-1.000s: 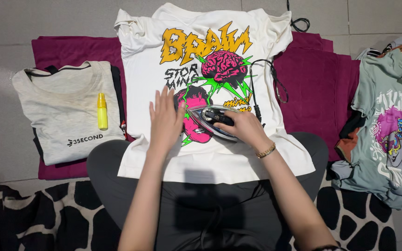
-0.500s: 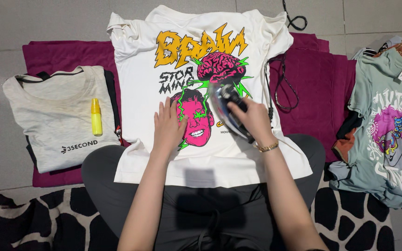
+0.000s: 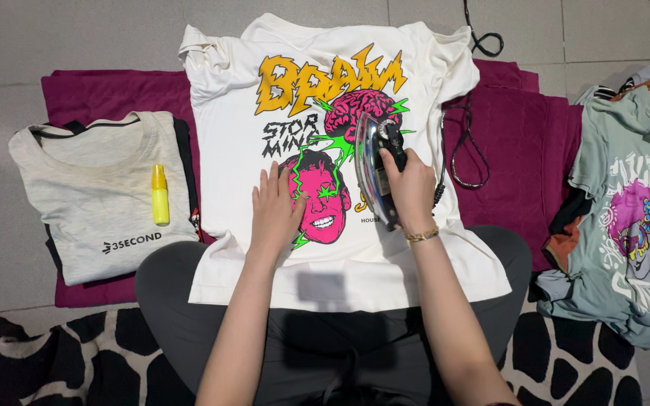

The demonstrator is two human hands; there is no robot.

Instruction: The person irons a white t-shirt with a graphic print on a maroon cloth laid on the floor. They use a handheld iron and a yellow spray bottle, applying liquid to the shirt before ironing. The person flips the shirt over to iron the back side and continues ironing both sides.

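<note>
A white T-shirt [image 3: 235, 98] with a yellow, pink and green print lies spread in front of me over a maroon cloth [image 3: 107, 94]. My right hand [image 3: 409, 188] grips the black handle of a clothes iron [image 3: 372, 162], which is tilted up on its edge with the metal soleplate facing left. My left hand [image 3: 274, 210] rests flat on the shirt, fingers together, just left of the pink face in the print. A gold bracelet circles my right wrist.
A folded grey T-shirt [image 3: 92, 199] with a small yellow bottle [image 3: 160, 195] on it lies at the left. The iron's black cord [image 3: 464, 143] loops over the maroon cloth. A grey-green printed shirt [image 3: 625, 218] lies at the right. A black-and-white patterned mat [image 3: 62, 361] is under my legs.
The iron was flat on the print, then my right hand lifted and tilted it onto its edge, moving it up toward the brain picture. My left hand slid slightly lower and left.
</note>
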